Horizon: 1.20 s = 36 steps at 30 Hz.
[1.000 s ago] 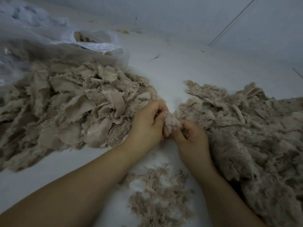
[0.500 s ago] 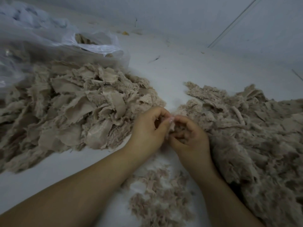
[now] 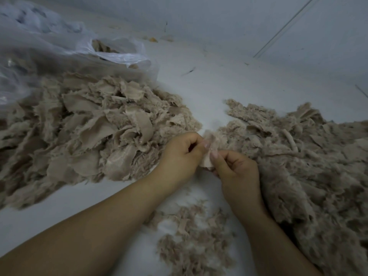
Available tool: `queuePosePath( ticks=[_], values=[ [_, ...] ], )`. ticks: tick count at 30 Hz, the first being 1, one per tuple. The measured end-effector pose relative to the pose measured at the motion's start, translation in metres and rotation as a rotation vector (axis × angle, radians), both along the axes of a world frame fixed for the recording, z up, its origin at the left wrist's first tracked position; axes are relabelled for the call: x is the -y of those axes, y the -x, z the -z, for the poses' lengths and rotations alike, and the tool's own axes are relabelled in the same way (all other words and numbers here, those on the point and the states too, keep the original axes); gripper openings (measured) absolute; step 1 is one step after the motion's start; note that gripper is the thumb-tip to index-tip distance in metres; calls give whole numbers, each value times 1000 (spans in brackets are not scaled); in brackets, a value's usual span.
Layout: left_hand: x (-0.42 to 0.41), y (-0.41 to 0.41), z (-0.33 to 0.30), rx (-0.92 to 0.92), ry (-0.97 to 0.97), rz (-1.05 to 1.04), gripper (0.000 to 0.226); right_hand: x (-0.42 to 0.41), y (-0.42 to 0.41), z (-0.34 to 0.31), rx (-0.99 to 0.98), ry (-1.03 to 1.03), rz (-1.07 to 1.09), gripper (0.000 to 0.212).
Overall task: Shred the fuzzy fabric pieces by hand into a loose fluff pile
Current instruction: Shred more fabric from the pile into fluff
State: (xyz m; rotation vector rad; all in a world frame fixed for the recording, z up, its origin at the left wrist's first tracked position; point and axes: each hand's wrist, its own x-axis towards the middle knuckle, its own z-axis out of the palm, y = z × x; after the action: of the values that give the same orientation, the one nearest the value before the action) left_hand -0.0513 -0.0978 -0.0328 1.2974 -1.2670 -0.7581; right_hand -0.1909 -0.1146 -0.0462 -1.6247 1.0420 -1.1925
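Two hands work at frame centre in the head view. Left hand [image 3: 180,156] and right hand [image 3: 237,172] both pinch one fabric scrap [image 3: 209,152] above the table [image 3: 209,92]. Fluff pile [image 3: 197,242] lies at 6 o'clock, torn scraps [image 3: 89,136] at 9, fuzzy stock [image 3: 298,156] at 3. Risk: too shallow a pinch could let the scrap slip untorn; released fluff may drift into the adjacent heaps.
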Motion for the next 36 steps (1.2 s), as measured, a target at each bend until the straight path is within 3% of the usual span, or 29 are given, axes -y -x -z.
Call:
queuePosePath(
  ticks=[4, 7, 11, 15, 19, 22, 27, 32, 36],
  values=[
    [-1, -1, -3, -182, -44, 75, 10, 2, -1, 2, 16, -1, 23, 30],
    [-4, 0, -1, -89, -36, 156, 32, 0, 1, 1, 59, -4, -21, 27],
    [-3, -2, -2, -220, -61, 114, 6, 1, 1, 2, 62, 2, 39, 29],
    [-2, -10, -5, -335, -155, 153, 18, 2, -1, 2, 69, -14, -30, 30],
    [-4, -8, -7, -292, -252, 279, 45, -5, -2, -4, 157, -55, -240, 32],
    [-2, -14, -7, -416, -290, 367, 34, -5, -2, -3, 105, -29, -244, 28],
    [-3, -13, -8, -391, -193, 158, 12, -3, -1, -1, 33, -27, -174, 30],
    [-3, -5, -7, -272, -103, 108, 25, -3, -1, -1, 55, -16, -233, 32],
    [-3, -8, -4, -413, -140, 91, 21, 0, -1, 2, -28, 44, -219, 38]
  ],
)
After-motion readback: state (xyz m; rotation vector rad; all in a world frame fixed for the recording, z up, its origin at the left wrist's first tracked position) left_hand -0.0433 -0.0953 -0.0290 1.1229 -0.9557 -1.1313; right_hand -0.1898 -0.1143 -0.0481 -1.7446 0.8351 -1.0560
